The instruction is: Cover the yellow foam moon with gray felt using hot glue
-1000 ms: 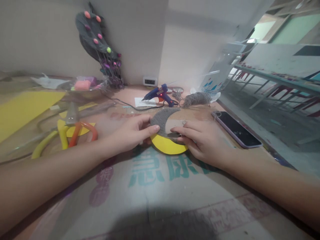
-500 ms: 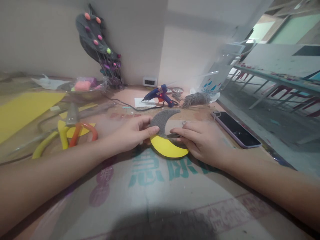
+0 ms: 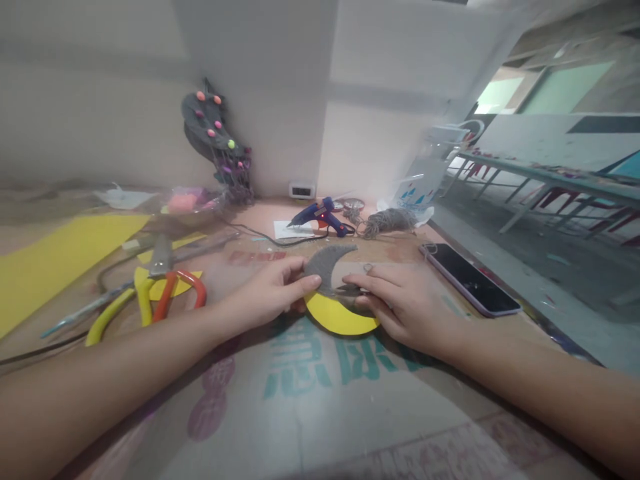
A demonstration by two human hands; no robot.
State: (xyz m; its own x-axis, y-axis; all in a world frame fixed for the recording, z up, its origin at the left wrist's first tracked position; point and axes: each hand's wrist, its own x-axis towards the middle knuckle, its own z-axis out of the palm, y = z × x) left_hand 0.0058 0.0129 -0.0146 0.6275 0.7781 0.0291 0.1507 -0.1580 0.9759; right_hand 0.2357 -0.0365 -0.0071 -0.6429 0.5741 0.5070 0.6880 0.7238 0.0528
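Over the middle of the table I hold a grey crescent moon [image 3: 323, 265] that looks wrapped in yarn, with a curved yellow piece [image 3: 343, 317] along its lower edge. My left hand [image 3: 280, 283] pinches the crescent's left side, thumb on top. My right hand [image 3: 400, 297] has its fingers closed at the crescent's right end; its fingertips partly cover that end. Whether the yellow piece is joined to the grey one I cannot tell.
Behind my hands lie a blue glue gun [image 3: 320, 215] and grey yarn [image 3: 390, 221]. A phone [image 3: 470, 280] is at right. Scissors with yellow handles [image 3: 145, 297], scissors with orange handles [image 3: 167, 297] and yellow sheet [image 3: 60, 257] lie left. A decorated grey crescent [image 3: 205, 127] leans on the wall.
The camera view has tilted upward, so the table things appear lower in the picture. Both hands keep their hold on the crescent, with little visible change in their grip.
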